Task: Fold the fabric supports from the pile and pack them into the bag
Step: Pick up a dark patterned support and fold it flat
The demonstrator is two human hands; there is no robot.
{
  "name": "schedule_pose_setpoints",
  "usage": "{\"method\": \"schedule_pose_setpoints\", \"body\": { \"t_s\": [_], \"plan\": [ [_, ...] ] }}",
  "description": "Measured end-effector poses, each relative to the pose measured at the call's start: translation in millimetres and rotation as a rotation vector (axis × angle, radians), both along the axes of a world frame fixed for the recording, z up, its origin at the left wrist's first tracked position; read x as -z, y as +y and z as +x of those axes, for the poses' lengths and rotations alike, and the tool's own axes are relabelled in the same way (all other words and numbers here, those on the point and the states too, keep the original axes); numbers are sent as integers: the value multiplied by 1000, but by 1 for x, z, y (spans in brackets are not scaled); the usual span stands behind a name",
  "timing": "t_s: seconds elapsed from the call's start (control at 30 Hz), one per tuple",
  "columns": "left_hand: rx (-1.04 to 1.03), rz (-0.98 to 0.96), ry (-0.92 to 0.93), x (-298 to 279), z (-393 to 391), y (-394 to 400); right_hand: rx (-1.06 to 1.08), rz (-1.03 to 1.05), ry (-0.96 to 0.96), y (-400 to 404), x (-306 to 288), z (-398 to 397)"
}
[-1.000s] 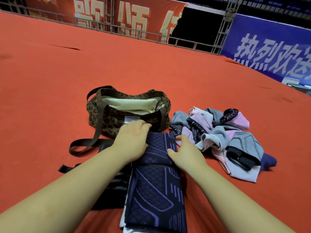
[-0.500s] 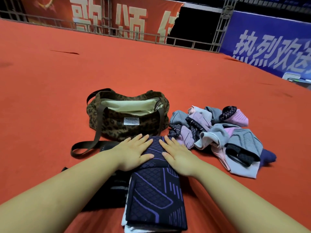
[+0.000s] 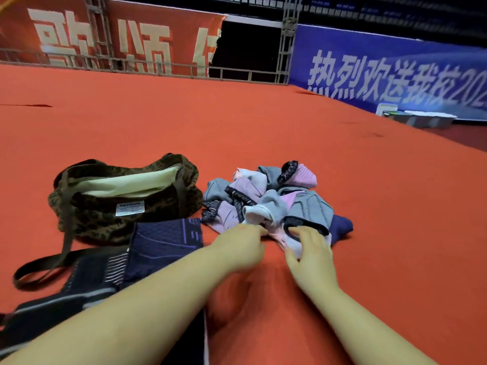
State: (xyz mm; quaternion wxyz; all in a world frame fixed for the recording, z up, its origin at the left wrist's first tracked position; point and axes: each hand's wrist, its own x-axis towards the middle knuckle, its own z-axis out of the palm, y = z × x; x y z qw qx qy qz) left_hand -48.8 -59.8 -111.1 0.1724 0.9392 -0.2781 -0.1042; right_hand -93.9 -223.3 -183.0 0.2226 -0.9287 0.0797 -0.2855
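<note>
Head view here, looking down over both forearms onto the red carpet [image 3: 263,133]. Looks to me like the pick-up step for the next support: both hands are at the near edge of the pile [image 3: 266,198], which sits straight ahead of them. The left hand [image 3: 241,250] has its fingers curled in with the tips touching the pink fabric, but I can't tell if it's actually pinching anything, the hand is a bit blurred. The right hand [image 3: 309,255] lies on the pale pink and white piece just under the grey support [image 3: 309,212], fingers bent over it; whether it's got a real grip or is only resting there, can't tell either.

The bag [image 3: 123,198] is off to the left of the left hand, mouth open, pale lining showing. A folded navy support [image 3: 163,242] lies flat just in front of the bag, beside the left forearm, so that one isn't packed yet as far as I can see.

Next move, I'd guess: get one piece free of the tangle without dragging its neighbours, then lay it flat close in to fold.

Hard to make out: how many pieces are in the pile, what's inside the bag, and the dark stuff at bottom left, cut off by the frame and the left arm
</note>
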Motion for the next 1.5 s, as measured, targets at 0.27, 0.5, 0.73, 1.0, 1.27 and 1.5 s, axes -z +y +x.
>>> {"method": "schedule_pose_setpoints", "body": {
  "t_s": [0.27, 0.5, 0.73, 1.0, 1.27, 1.5],
  "plan": [
    [-441, -661, 375, 44, 4, -90, 178, 5, 30, -67, 0, 18],
    [-593, -849, 438, 59, 16, -119, 206, -44, -68, -87, 11, 44],
    [-591, -730, 228, 61, 5, -116, 110, 144, -194, -72, -11, 20],
    [-567, -899, 154, 70, -65, -84, 131, 634, -173, -24, -13, -54],
    [-356, -839, -59, 72, -108, -35, 25, 417, 26, 10, -8, -94],
    [-130, -721, -373, 43, -111, -8, -120, 248, -93, 19, -35, -98]
  ]
}}
